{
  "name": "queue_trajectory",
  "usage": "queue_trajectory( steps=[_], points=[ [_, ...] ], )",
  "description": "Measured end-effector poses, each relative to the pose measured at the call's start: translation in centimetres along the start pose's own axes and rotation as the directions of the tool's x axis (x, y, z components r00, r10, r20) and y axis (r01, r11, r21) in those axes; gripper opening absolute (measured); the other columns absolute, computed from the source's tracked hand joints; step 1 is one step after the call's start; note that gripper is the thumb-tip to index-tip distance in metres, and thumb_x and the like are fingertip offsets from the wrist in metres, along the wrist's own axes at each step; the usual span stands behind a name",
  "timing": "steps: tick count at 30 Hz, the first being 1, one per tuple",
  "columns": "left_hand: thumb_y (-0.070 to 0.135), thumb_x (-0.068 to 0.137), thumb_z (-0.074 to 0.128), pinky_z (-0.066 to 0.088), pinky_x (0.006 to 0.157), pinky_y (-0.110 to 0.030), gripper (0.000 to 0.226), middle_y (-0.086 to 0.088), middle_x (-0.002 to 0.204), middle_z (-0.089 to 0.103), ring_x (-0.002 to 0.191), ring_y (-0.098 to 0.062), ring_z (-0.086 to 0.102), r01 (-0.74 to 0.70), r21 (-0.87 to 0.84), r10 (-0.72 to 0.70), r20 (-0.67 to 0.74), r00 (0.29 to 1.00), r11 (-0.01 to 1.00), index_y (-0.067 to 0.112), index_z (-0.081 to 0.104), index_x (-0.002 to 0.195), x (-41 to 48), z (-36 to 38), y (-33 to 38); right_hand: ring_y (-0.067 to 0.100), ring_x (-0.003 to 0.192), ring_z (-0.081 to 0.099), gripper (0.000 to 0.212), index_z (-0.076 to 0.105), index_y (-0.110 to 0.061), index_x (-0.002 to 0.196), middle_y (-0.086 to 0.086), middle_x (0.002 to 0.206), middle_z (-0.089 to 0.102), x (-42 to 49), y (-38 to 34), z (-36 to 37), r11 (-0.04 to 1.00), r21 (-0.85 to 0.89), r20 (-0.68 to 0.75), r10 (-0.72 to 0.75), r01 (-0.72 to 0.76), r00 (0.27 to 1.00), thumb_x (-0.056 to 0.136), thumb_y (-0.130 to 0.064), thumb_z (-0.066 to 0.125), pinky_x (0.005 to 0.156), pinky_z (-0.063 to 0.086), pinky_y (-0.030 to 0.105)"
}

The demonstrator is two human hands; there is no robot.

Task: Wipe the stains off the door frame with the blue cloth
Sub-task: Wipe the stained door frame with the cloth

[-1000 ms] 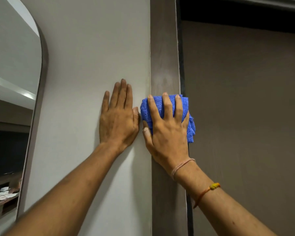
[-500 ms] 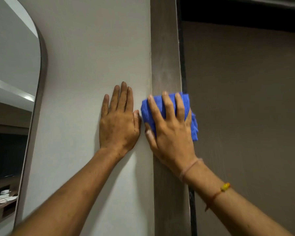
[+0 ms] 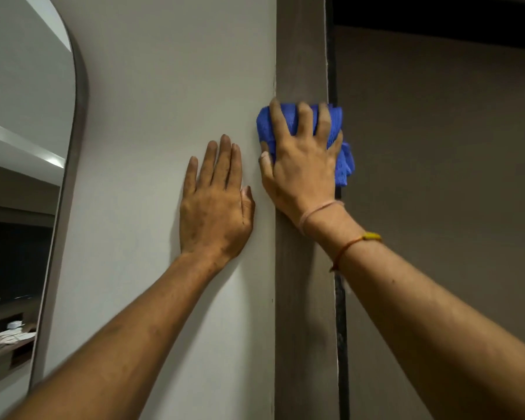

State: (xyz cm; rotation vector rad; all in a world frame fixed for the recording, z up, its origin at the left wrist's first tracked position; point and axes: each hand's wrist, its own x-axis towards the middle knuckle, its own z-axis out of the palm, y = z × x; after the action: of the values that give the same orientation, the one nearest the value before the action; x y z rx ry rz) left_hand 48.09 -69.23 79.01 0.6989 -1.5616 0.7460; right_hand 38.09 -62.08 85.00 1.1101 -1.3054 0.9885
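- The tall grey-brown wooden door frame [image 3: 300, 56] runs up the middle of the view; its top and foot are cut off by the picture edges.
- The right hand [image 3: 300, 165] presses a bunched blue woven cloth [image 3: 341, 159] flat against the door frame, fingers spread and curled over it, gripping the cloth.
- Most of the cloth is hidden under that hand; only its upper edge and a fold hanging past the frame's right edge show.
- The stains cannot be made out; the frame surface under the cloth is covered.
- The left hand [image 3: 215, 204] lies open and flat on the pale grey wall [image 3: 164, 86] just left of the door frame, fingers together, holding nothing. Its thumb is close to the right hand's thumb.
- Thin cords circle the right wrist, one orange with a yellow bead [image 3: 372, 237].
- Right of the frame a dark gap [image 3: 341, 328] runs beside a brown door panel [image 3: 437, 147].
- Far left of the frame, a rounded mirror [image 3: 19, 147] is cut off; its reflection is blurred.
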Motion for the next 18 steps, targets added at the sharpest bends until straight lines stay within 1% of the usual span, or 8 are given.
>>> queue_trajectory(
  steps=[3,5,7,9,12,15,18],
  points=[
    [0.036,0.093,0.015,0.000,0.121,-0.041,0.062,-0.009,0.160,0.001,0.147,-0.022,-0.002,0.000,0.003,0.000,0.009,1.000,1.000,0.012,0.000,0.148,-0.2,0.0,0.0,0.041,0.142,0.011,0.065,0.024,-0.024,0.144,0.016,0.152,0.025,-5.9,0.1,0.3,1.000,0.025,-0.036,-0.017,0.018,0.999,0.086,-0.043,0.044,0.107,0.014,0.068],
    [0.037,0.093,0.014,-0.001,0.121,-0.041,0.062,-0.009,0.160,-0.001,0.147,-0.022,-0.003,0.009,0.007,-0.010,0.013,1.000,1.000,0.012,-0.002,0.148,-0.4,0.1,-0.1,0.042,0.141,0.016,0.067,0.026,-0.024,0.144,0.017,0.151,0.029,-9.8,0.0,0.2,0.999,0.036,-0.006,-0.035,0.035,0.999,0.083,-0.044,0.043,0.106,0.017,0.067],
    [0.037,0.093,0.015,-0.001,0.121,-0.042,0.063,-0.009,0.160,-0.003,0.147,-0.023,-0.005,0.015,0.006,-0.016,0.023,1.000,1.000,0.012,-0.003,0.148,-0.6,0.1,-0.1,0.043,0.140,0.020,0.068,0.027,-0.023,0.144,0.018,0.150,0.032,-11.8,0.1,0.1,0.998,0.027,0.034,-0.050,0.049,0.998,0.082,-0.043,0.050,0.105,0.019,0.068],
    [0.037,0.093,0.015,0.000,0.121,-0.043,0.063,-0.009,0.160,-0.003,0.147,-0.023,-0.005,0.020,0.006,-0.020,0.027,0.999,1.000,0.012,-0.003,0.148,-0.7,0.1,0.0,0.043,0.140,0.019,0.069,0.029,-0.024,0.143,0.018,0.150,0.032,-11.1,0.4,-0.1,0.997,0.022,0.063,-0.071,0.070,0.996,0.082,-0.042,0.054,0.104,0.020,0.070],
    [0.036,0.093,0.015,0.001,0.121,-0.043,0.062,-0.009,0.160,-0.001,0.147,-0.022,-0.004,0.028,0.001,-0.028,0.021,0.999,1.000,0.012,-0.001,0.148,-0.7,0.1,0.1,0.041,0.140,0.014,0.065,0.026,-0.024,0.143,0.017,0.150,0.028,-6.1,0.9,-0.4,0.996,0.010,0.065,-0.088,0.087,0.994,0.086,-0.044,0.050,0.106,0.021,0.070],
    [0.035,0.093,0.016,0.002,0.121,-0.044,0.061,-0.009,0.160,0.002,0.147,-0.022,-0.001,0.025,0.001,-0.025,0.004,1.000,1.000,0.012,0.001,0.148,-0.6,0.1,0.0,0.040,0.140,0.012,0.062,0.024,-0.025,0.144,0.016,0.149,0.026,-1.0,0.9,-0.7,0.998,0.002,0.060,-0.063,0.063,0.996,0.088,-0.043,0.046,0.107,0.020,0.070],
    [0.035,0.094,0.017,0.003,0.121,-0.044,0.061,-0.010,0.160,0.003,0.147,-0.022,-0.001,0.020,-0.002,-0.020,-0.005,1.000,1.000,0.012,0.002,0.148,-0.6,0.2,0.0,0.039,0.141,0.010,0.063,0.022,-0.025,0.145,0.015,0.151,0.024,-1.3,0.7,-0.3,0.999,0.005,0.017,-0.046,0.046,0.999,0.089,-0.044,0.045,0.108,0.017,0.068]
  ],
)
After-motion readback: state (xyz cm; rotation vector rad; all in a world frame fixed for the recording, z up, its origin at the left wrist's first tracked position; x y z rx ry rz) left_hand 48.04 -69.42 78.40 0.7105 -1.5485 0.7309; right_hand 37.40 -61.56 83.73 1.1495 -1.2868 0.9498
